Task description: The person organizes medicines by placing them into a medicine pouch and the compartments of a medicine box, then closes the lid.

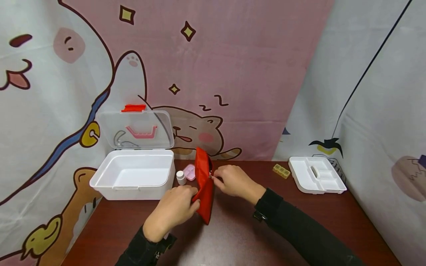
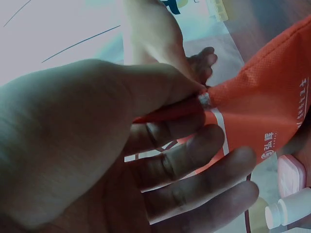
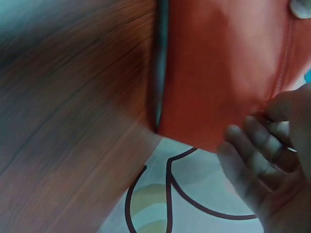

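A red zippered pouch [image 1: 204,195] stands on edge on the table, its length running away from me. My left hand [image 1: 176,207] grips its upper edge at the near end, pinching the fabric between thumb and fingers in the left wrist view. At the zipper, my right hand [image 1: 235,180] pinches the small metal pull between thumb and index finger. The zipper track [image 3: 285,53] shows along the pouch's upper side in the right wrist view. White printing [image 2: 268,145] marks one face. Beyond the right hand, a dark gap in the zipper shows; the contents are hidden.
Left of the pouch stand a small white bottle [image 1: 181,177] and a pink pill case [image 1: 189,172]. A white box [image 1: 133,193] with its clear lid [image 1: 139,122] raised is farther left. At right lie a yellow pill case [image 1: 281,171] and a white divided tray [image 1: 307,184].
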